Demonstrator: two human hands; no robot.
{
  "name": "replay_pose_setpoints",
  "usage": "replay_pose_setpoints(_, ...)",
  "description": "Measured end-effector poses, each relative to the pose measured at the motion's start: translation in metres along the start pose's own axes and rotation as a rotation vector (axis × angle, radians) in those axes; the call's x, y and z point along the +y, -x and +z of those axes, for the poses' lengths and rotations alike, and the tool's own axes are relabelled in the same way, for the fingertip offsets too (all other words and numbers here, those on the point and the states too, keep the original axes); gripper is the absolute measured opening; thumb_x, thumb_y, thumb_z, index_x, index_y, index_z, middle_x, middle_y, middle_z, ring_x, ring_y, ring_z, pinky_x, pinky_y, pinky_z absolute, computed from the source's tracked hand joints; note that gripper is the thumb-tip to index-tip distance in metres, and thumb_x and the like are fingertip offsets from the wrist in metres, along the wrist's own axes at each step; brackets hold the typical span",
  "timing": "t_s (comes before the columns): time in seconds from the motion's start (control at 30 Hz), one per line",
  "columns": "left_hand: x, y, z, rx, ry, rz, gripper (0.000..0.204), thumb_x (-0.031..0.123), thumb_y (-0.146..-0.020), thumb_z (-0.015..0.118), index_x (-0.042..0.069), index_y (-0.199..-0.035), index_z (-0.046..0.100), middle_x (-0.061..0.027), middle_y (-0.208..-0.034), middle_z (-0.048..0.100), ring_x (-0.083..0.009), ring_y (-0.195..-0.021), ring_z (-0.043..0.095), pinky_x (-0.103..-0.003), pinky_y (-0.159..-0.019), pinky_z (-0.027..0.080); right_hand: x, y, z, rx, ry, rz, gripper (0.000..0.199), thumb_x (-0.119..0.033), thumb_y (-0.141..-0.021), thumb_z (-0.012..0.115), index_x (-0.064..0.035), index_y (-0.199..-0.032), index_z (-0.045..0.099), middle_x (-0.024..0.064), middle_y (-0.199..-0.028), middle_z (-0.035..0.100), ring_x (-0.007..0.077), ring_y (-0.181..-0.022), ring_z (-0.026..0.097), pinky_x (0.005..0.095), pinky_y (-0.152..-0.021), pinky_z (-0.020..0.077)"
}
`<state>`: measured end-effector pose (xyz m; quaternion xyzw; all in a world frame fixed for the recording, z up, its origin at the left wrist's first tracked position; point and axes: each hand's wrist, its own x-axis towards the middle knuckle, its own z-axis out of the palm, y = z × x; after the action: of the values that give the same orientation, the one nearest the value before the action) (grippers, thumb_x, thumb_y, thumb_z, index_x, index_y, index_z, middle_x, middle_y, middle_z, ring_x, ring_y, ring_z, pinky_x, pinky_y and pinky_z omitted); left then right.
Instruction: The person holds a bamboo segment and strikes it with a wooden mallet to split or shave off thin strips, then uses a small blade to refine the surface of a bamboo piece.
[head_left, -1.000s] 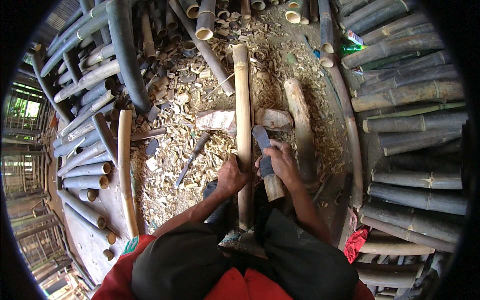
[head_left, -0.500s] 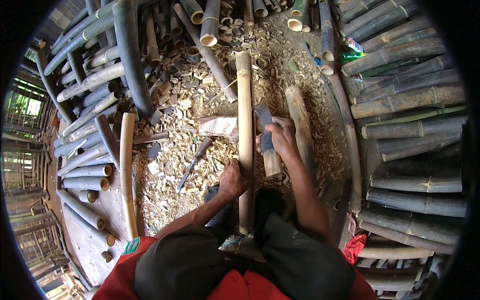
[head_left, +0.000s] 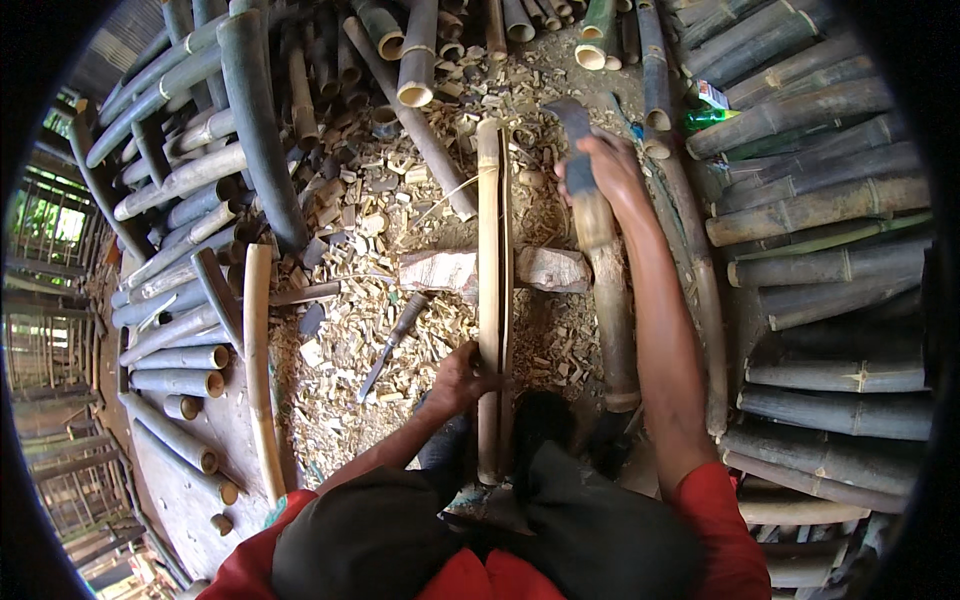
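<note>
A pale bamboo pole (head_left: pixel 489 235) points away from me between my knees, lying across a rough wooden block (head_left: pixel 553 270). A dark lengthwise gap shows along its right side. My left hand (head_left: pixel 460 382) is closed round the pole's near part. Out beyond the block on the right, my right hand (head_left: pixel 608 170) grips a chopping knife (head_left: pixel 570 120) with a dark curved blade and a wooden handle, partly wrapped in black. The knife is raised apart from the pole and slightly blurred.
A wood-handled knife (head_left: pixel 395 345) lies on the chips left of my left hand. Another bamboo pole (head_left: pixel 612 330) lies to the right. Dark bamboo stacks (head_left: pixel 820 260) line the right side, with more bamboo (head_left: pixel 255 130) at far left. Wood chips (head_left: pixel 340 345) cover the ground.
My right hand has lifted the chopping knife away from beside the pole, forward and to the right. My left hand stays on the pole, slightly lower in view.
</note>
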<state>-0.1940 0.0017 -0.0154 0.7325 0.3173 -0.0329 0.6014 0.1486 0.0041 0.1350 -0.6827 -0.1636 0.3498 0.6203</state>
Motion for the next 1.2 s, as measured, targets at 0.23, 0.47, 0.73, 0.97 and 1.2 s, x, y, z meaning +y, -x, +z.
replay_pose_setpoints(0.23, 0.004, 0.010, -0.017, -0.162, 0.339, -0.062, 0.047, 0.014, -0.079, 0.086, -0.004, -0.117, 0.063, -0.0093, -0.100, 0.072, -0.0165, -0.093, 0.067, -0.034, -0.086, 0.054, 0.102, 0.190, 0.020, -0.159, 0.217, 0.072, 0.029, -0.018, -0.098, 0.051, 0.0023, -0.115, 0.064, 0.0098, -0.075, 0.070, 0.0159, -0.056, 0.066, 0.0302, -0.051, 0.0548)
replay_pose_setpoints(0.47, 0.008, 0.012, -0.012, -0.061, 0.235, -0.077, 0.054, 0.022, -0.074, 0.089, -0.003, -0.115, 0.065, -0.0114, -0.097, 0.073, -0.0196, -0.090, 0.069, -0.036, -0.083, 0.056, 0.122, 0.264, 0.041, -0.237, 0.792, -0.014, 0.021, -0.016, -0.098, 0.052, 0.0026, -0.105, 0.057, 0.0239, -0.072, 0.062, 0.0425, -0.068, 0.064, 0.0508, -0.065, 0.0494)
replay_pose_setpoints(0.73, -0.015, 0.046, 0.015, -0.130, -0.221, -0.091, 0.057, 0.035, -0.068, 0.091, -0.002, -0.100, 0.062, -0.0192, -0.090, 0.071, -0.0363, -0.089, 0.071, -0.044, -0.078, 0.055, 0.177, 0.155, 0.050, 0.044, 0.869, -0.696, 0.020, -0.012, -0.095, 0.056, 0.0050, -0.105, 0.057, 0.0232, -0.073, 0.060, 0.0406, -0.067, 0.060, 0.0494, -0.062, 0.0499)
replay_pose_setpoints(0.97, 0.043, 0.023, -0.014, 0.061, 0.067, -0.079, 0.076, 0.045, -0.077, 0.085, -0.007, -0.123, 0.055, -0.0258, -0.108, 0.070, -0.0335, -0.105, 0.069, -0.042, -0.090, 0.054, 0.118, 0.187, 0.040, -0.212, 0.405, -0.029, 0.023, -0.010, -0.101, 0.041, 0.0058, -0.112, 0.054, 0.0121, -0.068, 0.065, 0.0193, -0.053, 0.064, 0.0355, -0.050, 0.0516)
replay_pose_setpoints(1.2, 0.010, -0.003, 0.002, 0.031, -0.139, -0.028, 0.051, 0.034, -0.076, 0.084, -0.005, -0.101, 0.062, -0.0224, -0.091, 0.071, -0.0336, -0.088, 0.071, -0.044, -0.081, 0.055, 0.138, 0.216, 0.035, -0.221, 0.253, 0.255, 0.022, -0.009, -0.099, 0.040, 0.0043, -0.109, 0.054, 0.0144, -0.071, 0.066, 0.0207, -0.053, 0.064, 0.0346, -0.051, 0.0539)
